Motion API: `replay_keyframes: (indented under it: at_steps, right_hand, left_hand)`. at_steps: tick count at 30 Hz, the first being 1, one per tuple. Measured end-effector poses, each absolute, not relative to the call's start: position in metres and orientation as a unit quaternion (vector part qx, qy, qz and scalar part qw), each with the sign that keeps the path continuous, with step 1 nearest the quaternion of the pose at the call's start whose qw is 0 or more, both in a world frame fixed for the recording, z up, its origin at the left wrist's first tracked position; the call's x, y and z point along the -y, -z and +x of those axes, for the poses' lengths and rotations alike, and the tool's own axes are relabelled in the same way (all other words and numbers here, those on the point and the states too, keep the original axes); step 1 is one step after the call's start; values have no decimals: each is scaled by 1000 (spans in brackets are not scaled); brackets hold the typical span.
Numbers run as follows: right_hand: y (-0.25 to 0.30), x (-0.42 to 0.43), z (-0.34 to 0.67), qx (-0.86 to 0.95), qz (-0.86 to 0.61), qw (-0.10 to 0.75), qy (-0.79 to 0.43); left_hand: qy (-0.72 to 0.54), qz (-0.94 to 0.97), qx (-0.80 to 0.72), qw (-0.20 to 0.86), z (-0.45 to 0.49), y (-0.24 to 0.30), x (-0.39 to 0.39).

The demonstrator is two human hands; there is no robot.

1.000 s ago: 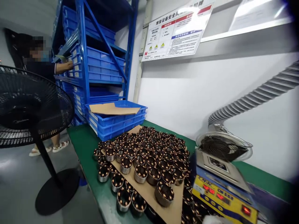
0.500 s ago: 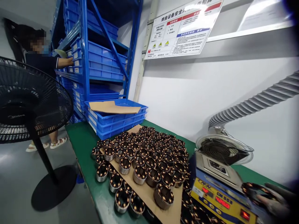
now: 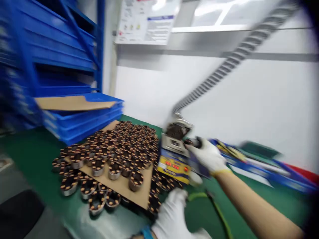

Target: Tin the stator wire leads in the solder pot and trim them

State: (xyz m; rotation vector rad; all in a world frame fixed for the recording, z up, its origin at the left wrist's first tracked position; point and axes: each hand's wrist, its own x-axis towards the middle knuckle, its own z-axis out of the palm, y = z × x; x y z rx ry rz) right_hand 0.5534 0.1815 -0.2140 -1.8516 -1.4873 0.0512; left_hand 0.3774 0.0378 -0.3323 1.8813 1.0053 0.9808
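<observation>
- Head view: the right hand (image 3: 208, 156), in a white glove, is curled shut around a dark round part (image 3: 196, 142), which is too blurred to identify further.
- Just beside it at 9 o'clock stands a yellow-and-blue machine (image 3: 173, 164), with a ribbed hose (image 3: 224, 68) rising toward 1 o'clock.
- The left hand (image 3: 173, 212), also gloved, hovers at 6 o'clock over the green desk (image 3: 30, 149). Blur hides how far open it is and whether it holds anything.
- At the left hand's 10 o'clock, copper-wound stators (image 3: 117, 146) crowd a cardboard sheet (image 3: 124, 187).
- Stacked blue bins (image 3: 82, 119) sit beyond them, farther toward 10 o'clock.
</observation>
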Motion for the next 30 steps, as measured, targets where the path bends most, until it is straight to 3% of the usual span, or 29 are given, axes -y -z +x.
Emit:
replay_keyframes:
  at_steps: [5, 18, 30]
  right_hand:
    - [227, -201, 564, 559, -745, 362, 32]
    - [243, -237, 576, 587, -725, 360, -28]
    - [212, -248, 571, 647, -750, 110, 80]
  left_hand:
    - [-353, 754, -400, 383, 386, 339, -41]
    - [-314, 795, -405, 325, 387, 339, -41]
    - [-305, 821, -399, 273, 385, 345, -37]
